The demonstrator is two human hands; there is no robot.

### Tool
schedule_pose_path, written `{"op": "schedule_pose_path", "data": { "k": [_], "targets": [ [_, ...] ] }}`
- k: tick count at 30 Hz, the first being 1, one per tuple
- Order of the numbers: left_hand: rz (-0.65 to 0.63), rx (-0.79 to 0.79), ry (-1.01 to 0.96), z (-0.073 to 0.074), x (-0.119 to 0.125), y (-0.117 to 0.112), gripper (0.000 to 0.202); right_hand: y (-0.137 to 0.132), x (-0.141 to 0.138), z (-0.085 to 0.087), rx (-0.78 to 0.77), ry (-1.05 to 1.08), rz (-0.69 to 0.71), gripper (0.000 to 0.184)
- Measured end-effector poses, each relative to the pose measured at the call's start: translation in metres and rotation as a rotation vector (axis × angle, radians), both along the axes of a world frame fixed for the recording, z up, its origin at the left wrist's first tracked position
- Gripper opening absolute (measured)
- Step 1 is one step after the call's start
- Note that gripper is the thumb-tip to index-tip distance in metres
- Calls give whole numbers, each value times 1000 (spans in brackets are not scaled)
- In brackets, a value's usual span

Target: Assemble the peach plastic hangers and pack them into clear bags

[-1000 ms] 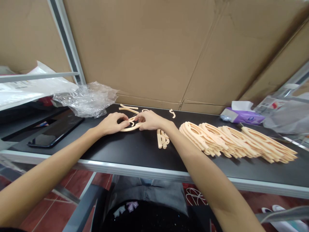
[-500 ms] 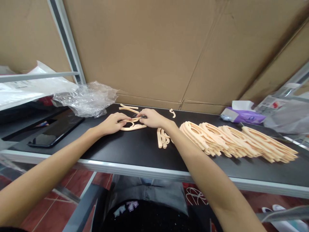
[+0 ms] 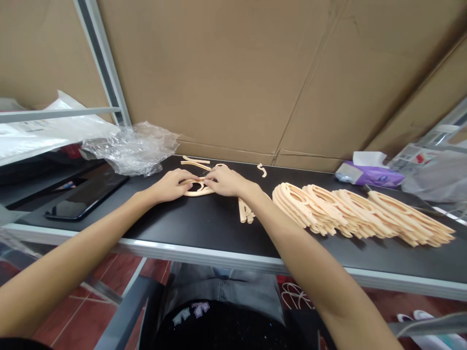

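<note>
Peach ring piece (image 3: 197, 190): flat on desk (image 3: 204, 228), pinched by both hands.
Left hand (image 3: 168, 185): grasping ring's left rim.
Right hand (image 3: 224, 181): drawn closer than 0.5 s ago; fingertips probably gripping an inner strip.
Change: hands converged, trimming continues.

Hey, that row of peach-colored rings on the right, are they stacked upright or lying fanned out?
Fanned out. The peach rings lie overlapping in a slanted row along the black table.

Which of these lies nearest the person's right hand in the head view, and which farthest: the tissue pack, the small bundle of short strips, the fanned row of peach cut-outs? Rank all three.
From the right hand:
1. Small bundle of short strips, just below the wrist.
2. Fanned row of peach cut-outs, further right along the table.
3. Tissue pack, at the far right back edge.
</note>
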State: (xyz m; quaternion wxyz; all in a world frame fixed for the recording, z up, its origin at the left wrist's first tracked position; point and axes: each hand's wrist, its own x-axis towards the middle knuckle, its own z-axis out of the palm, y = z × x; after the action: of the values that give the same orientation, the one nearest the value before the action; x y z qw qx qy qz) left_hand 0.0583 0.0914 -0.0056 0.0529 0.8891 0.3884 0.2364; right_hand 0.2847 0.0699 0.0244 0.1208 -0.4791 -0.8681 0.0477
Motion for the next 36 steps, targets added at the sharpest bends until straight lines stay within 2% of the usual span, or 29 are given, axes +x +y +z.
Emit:
{"op": "schedule_pose_path", "data": {
  "k": [3,7,12,18,22,28,32,36],
  "targets": [
    [3,3,2,-1,0,0,43,4,-1,-4,-12,37,71,29],
    [-11,15,-2,-1,0,2,44,7,3,-5,-101,69,90,32],
    [-10,11,25,1,1,-1,46,7,8,-2,-134,55,126,47],
    [3,-20,24,4,2,-4,50,4,9,4,-139,59,141,38],
    [18,-39,14,3,2,-4,49,2,10,5,-138,72,126,40],
    [68,-42,-7,3,4,-5,50,1,11,6,-129,72,89,56],
    [81,-40,-10,3,5,-5,51,-7,8,12,-92,31,39,61],
    [113,3,-50,3,5,-3,53,-16,5,21,-25,-22,-22,58]
  ]
}}
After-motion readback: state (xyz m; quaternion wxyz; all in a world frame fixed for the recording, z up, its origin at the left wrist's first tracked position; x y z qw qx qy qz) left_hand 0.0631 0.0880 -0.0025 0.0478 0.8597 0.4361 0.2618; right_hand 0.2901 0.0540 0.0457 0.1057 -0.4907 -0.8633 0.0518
